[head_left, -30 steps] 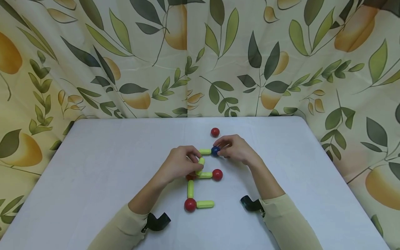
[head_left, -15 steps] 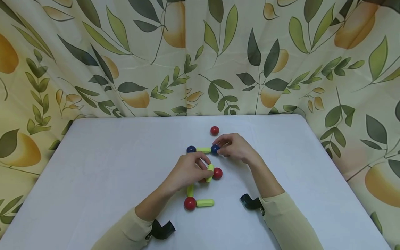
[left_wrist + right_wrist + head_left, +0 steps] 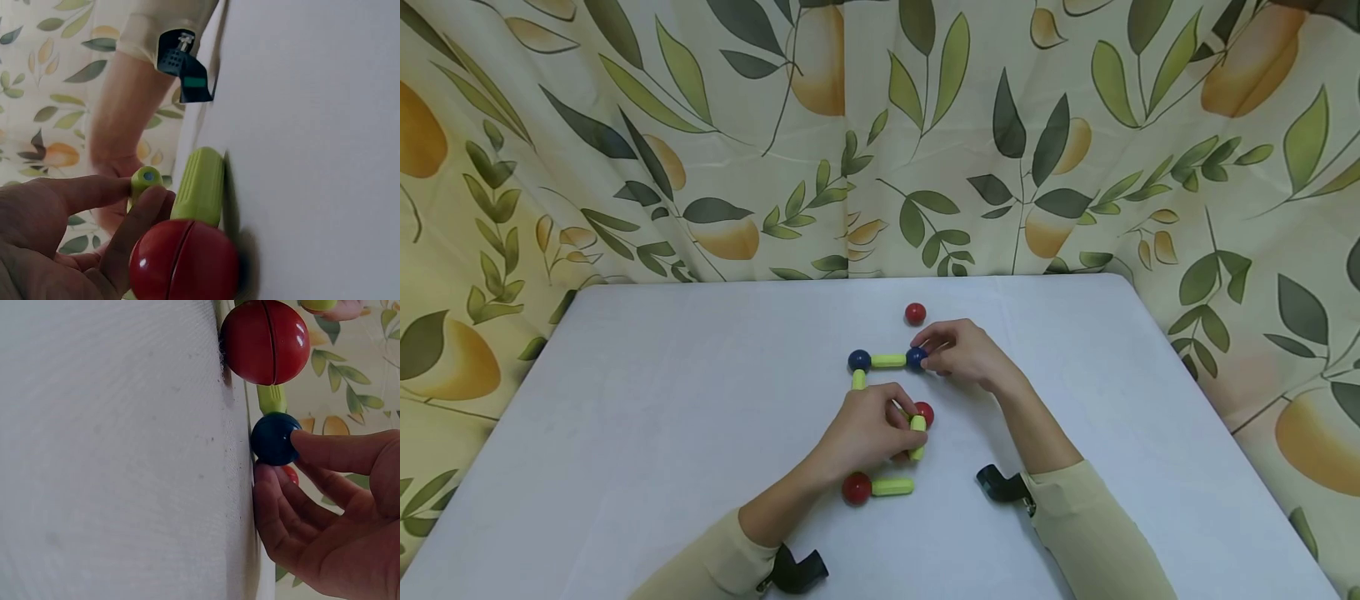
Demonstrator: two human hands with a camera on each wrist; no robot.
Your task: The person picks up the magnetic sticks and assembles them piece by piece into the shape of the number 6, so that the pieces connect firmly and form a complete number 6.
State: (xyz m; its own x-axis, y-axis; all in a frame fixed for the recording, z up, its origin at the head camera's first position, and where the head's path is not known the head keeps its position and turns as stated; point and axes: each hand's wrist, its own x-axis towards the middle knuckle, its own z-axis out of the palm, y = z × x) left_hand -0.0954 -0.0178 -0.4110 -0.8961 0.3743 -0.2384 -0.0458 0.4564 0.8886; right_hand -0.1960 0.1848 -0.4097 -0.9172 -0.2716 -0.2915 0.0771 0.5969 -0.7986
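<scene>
My left hand (image 3: 874, 427) pinches a light green magnetic stick (image 3: 917, 438) between thumb and fingers. It holds the stick above the table, beside a red ball (image 3: 927, 411) that the hand partly covers. In the left wrist view a round metallic tip shows at the end of the held stick (image 3: 147, 181). My right hand (image 3: 962, 357) pinches a blue ball (image 3: 275, 439) with thumb and fingertips. That ball sits at the right end of a green stick (image 3: 889, 360), whose left end meets another blue ball (image 3: 860, 360). From there a stick (image 3: 859, 380) runs down beneath my left hand.
Nearer to me, a red ball (image 3: 857, 489) has a green stick (image 3: 892, 487) pointing right. One loose red ball (image 3: 915, 314) lies beyond the right hand. All stand on a white table (image 3: 700, 375), with a patterned curtain (image 3: 940, 167) behind it. Each wrist carries a black camera (image 3: 801, 571).
My left hand has moved right and toward me with the green stick, uncovering the left blue ball and the stick below it. The right hand stays at its blue ball.
</scene>
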